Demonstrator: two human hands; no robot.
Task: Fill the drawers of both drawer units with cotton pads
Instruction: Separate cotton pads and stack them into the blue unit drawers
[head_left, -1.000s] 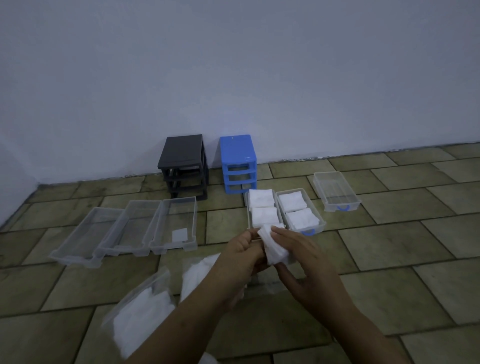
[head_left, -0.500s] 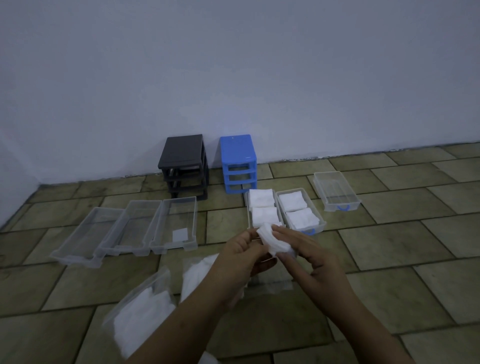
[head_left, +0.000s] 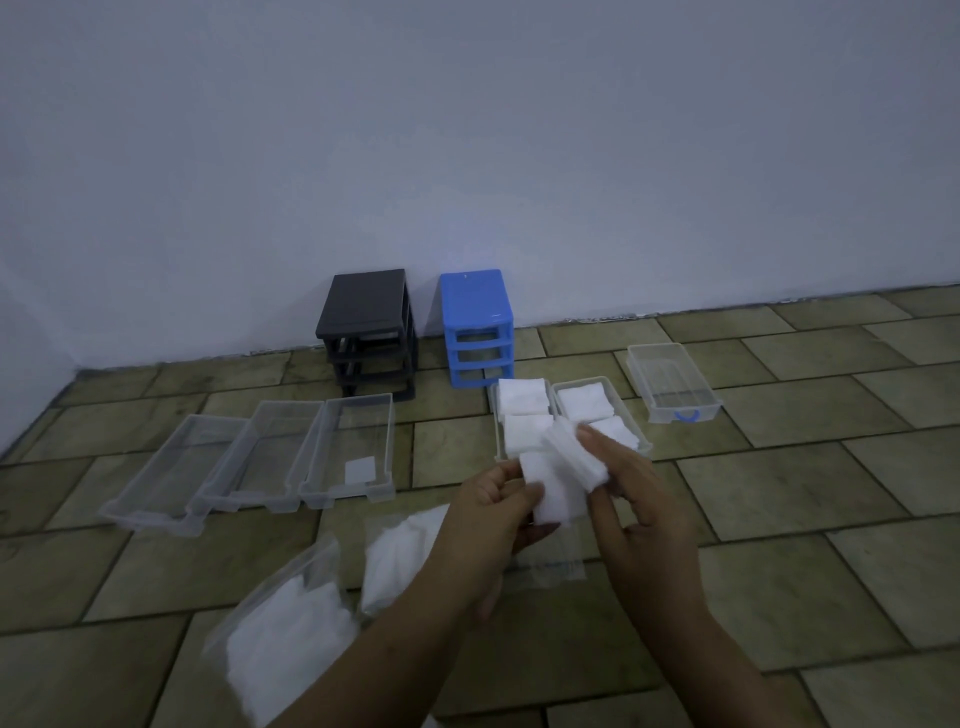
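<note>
above the tiled floor (head_left: 779, 467), left hand (head_left: 493, 509) and right hand (head_left: 631, 499) both pinching cotton pads (head_left: 563, 475)

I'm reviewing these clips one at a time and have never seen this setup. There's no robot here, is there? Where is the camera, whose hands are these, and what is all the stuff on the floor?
There is no robot: a person wears a wide-angle camera on the head, looking forward and down at their own hands. The left hand and the right hand together hold a small stack of white cotton pads, pinched between the fingers.

On the tiled floor, against the wall, stand a black drawer unit and a blue drawer unit, both with their drawers taken out. To the left lie three clear drawers; one holds what looks like a single pad. By the blue unit, two drawers already hold pads, and one with a blue handle is empty. Clear bags of pads lie near the person.
</note>
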